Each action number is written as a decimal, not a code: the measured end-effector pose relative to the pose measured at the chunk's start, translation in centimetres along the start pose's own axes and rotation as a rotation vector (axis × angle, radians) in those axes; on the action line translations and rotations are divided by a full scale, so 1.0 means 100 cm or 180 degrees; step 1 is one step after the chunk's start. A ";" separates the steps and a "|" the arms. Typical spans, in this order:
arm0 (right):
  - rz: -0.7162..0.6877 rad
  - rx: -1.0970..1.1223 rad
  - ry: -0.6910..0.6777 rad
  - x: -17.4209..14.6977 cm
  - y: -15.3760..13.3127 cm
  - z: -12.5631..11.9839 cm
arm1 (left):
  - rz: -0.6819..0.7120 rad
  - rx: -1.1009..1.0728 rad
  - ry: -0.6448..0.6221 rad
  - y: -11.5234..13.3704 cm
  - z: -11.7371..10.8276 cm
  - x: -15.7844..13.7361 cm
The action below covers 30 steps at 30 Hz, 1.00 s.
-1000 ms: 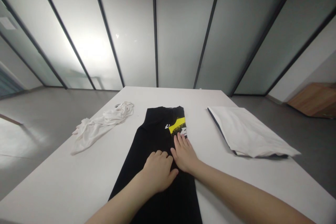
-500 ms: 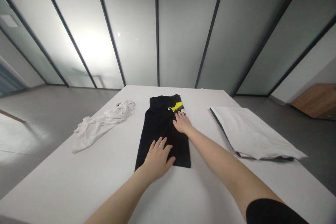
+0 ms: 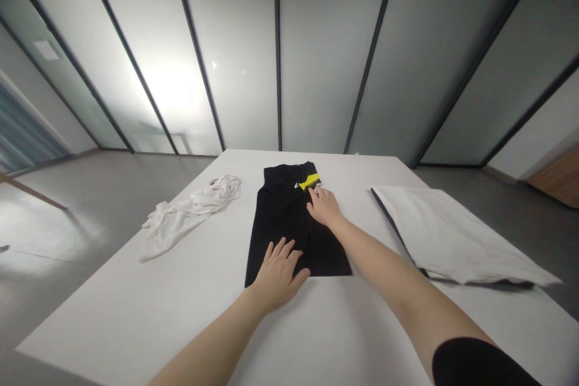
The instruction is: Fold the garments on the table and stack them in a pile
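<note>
A black T-shirt (image 3: 280, 217) lies flat on the white table, its sides folded in to a long narrow shape. A yellow and white print (image 3: 309, 181) shows at its upper right. My left hand (image 3: 279, 271) rests on the lower part near the hem, palm down with fingers spread. Farther up, my right hand (image 3: 324, 206) lies on the right edge just below the print, its fingers stretched forward and slightly bent, covering part of the print. Neither hand has cloth gripped visibly in it.
On the left of the white table (image 3: 190, 313) lies a crumpled white cloth (image 3: 192, 214). A folded white piece with a dark underside (image 3: 456, 232) lies at the right edge. Beyond the table stands a frosted glass wall (image 3: 244, 60) with dark frames.
The lower right corner of the T-shirt has shifted outward to the right, so the hem looks wider. Both hands stay on the cloth in nearly the same places. The view has turned slightly.
</note>
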State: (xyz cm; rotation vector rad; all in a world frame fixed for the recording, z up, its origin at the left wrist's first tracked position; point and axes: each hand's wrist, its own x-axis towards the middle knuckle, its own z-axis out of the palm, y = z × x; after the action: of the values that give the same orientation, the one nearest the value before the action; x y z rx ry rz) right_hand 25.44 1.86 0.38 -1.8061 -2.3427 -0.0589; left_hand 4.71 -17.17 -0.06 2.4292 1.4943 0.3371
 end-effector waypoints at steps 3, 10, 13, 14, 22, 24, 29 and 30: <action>0.0247 0.0181 0.0318 -0.030 -0.015 0.003 | -0.0002 -0.0066 0.0030 0.001 -0.001 0.000; 0.0097 0.0230 -0.0185 -0.125 -0.011 0.027 | -0.0067 -0.0135 0.0231 0.002 0.000 0.002; -0.0010 0.0211 -0.0314 -0.144 0.016 0.022 | -0.0086 -0.0135 0.0247 0.004 -0.001 0.001; -0.0067 0.0207 -0.0334 -0.147 0.025 0.019 | -0.0087 -0.0114 0.0240 0.005 -0.001 0.000; -0.0311 0.0171 -0.0464 -0.169 0.043 0.003 | -0.0136 0.0231 0.0064 -0.002 0.009 0.000; -0.0480 0.0302 -0.0490 -0.181 0.038 0.004 | -0.0161 0.0272 0.0053 -0.003 0.010 0.000; -0.0715 0.0639 -0.0704 -0.200 0.043 -0.005 | -0.0291 0.0319 0.0109 -0.001 0.004 0.000; -0.0718 0.0692 -0.0759 -0.200 0.047 -0.009 | -0.0285 0.0304 0.0157 0.000 0.001 0.000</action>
State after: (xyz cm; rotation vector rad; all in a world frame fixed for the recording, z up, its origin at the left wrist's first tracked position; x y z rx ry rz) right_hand 34.96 -16.19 -2.45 -1.5146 -2.5868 0.3861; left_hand 4.73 -17.19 -0.16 2.4329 1.6704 0.3161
